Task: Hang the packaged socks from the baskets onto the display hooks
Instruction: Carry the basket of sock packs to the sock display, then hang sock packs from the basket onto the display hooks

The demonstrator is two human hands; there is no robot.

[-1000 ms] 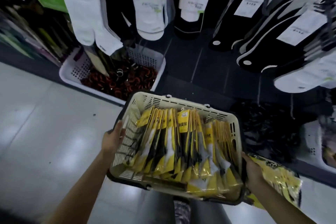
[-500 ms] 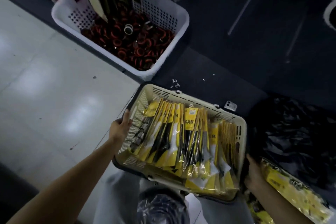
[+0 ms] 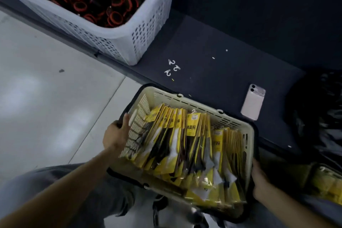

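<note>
I've brought the basket (image 3: 185,98) lower, hooks now out of view; my left hand (image 3: 116,135) and right hand (image 3: 259,183) grip its sides (socks (image 3: 185,144) untouched), so hanging waits.

Head view down (close) over basket (image 3: 201,107).

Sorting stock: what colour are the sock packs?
Sock packs: mainly yellow, seen in the head view.
</note>
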